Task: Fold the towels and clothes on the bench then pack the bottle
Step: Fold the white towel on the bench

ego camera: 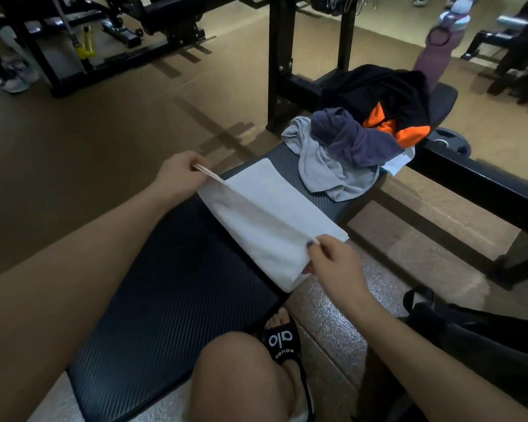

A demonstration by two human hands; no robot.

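A white towel (pixel 265 214) lies partly folded across the black padded bench (pixel 165 296). My left hand (pixel 180 173) pinches its far corner, lifted off the pad. My right hand (pixel 333 263) pinches the near corner at the bench's right edge. Farther along the bench sits a heap of clothes: a light grey towel (pixel 320 169), a dark blue-grey garment (pixel 354 138) and a black garment with orange panels (pixel 387 99). A mauve bottle (pixel 436 53) with a pale blue lid stands upright at the bench's far end, behind the heap.
A black bag (pixel 476 333) lies on the floor at the lower right. The black rack frame (pixel 311 56) rises beside the heap, and a low black bar (pixel 482 184) runs along the right. My knee and a black sandal (pixel 282 342) are below the bench.
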